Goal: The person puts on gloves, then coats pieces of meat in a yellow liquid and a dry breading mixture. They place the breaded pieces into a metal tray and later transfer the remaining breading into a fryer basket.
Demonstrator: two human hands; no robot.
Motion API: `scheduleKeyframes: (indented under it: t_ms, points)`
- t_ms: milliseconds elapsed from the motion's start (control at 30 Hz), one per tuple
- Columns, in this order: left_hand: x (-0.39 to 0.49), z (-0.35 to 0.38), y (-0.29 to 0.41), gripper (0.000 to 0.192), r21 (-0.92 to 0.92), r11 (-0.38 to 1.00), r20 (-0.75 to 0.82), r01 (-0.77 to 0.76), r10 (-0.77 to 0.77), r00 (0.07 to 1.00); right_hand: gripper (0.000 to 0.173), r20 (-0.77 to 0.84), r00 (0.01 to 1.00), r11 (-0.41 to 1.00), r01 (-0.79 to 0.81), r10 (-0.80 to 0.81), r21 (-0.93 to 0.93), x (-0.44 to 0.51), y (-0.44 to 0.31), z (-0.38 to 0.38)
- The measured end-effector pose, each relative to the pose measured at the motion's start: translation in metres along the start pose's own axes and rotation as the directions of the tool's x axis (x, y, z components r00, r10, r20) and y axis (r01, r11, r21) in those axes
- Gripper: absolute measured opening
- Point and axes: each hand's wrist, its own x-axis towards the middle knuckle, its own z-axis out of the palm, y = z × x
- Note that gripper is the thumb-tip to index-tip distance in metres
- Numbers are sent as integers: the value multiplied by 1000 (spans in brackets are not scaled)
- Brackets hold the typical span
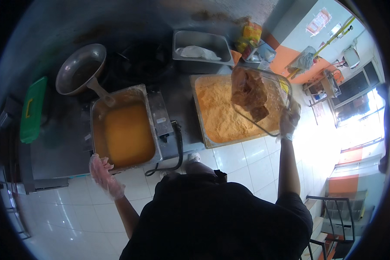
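My right hand (289, 122), in a clear plastic glove, grips the near right rim of a rectangular wire mesh basket (276, 87). The basket is tilted, and brownish raw meat pieces (248, 92) lie at its left side. Beneath it is a steel pan (205, 136) of pale orange breading flour (214, 107), partly hidden by the basket. A reddish-looking clear glove covers my left hand (105, 175), which holds nothing, fingers apart and slightly bent. It is at the near left corner of a deep steel pan (152, 139) of orange-brown liquid (128, 133); contact cannot be made out.
A steel frying pan (81, 70) extends its handle over the liquid's pan. Behind stands a steel container (201, 37) with a white bag (200, 53). A green plastic lid (34, 110) is at left. A black hose (179, 143) hangs off the counter's front.
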Motion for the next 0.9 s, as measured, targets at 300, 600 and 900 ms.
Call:
scheduleKeyframes:
  t_ms: [300, 600, 900]
  points:
    - [9, 19, 7, 61, -189, 980, 47, 53, -45, 998, 67, 109, 946, 747, 310, -307, -588, 5, 8, 3]
    - [1, 18, 8, 61, -200, 957, -7, 210, -215, 976, 68, 115, 873, 679, 445, -474, -584, -13, 9, -13]
    - [-7, 4, -14, 89, -76, 991, 6, 107, -106, 994, 65, -270, 916, 954, -295, 298, 50, 39, 17, -44]
